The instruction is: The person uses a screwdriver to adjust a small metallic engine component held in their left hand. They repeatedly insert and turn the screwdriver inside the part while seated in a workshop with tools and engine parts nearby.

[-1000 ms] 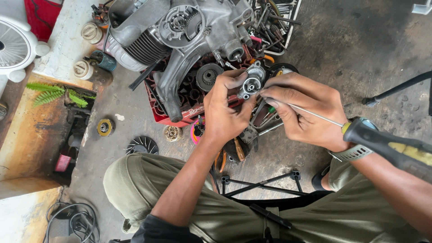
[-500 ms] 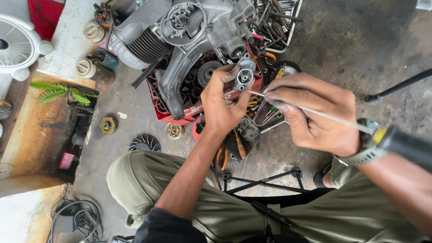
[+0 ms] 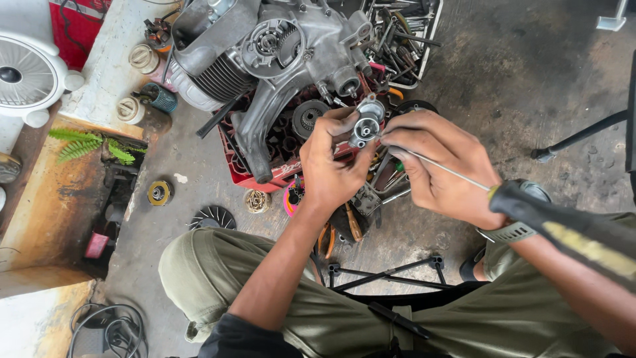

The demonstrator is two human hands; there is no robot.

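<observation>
Head view, left hand gripping round metal carburetor, right hand guiding thin screwdriver

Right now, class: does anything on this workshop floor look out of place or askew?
Yes. Loose parts lie scattered on the concrete: a finned black disc and a small yellow ring. The engine rests tilted on a red crate. Tools are heaped in a wire basket.

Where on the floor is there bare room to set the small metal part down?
Bare concrete floor lies right of the tool tray, above the right hand. Under the left hand, around the engine, it is crowded.
</observation>
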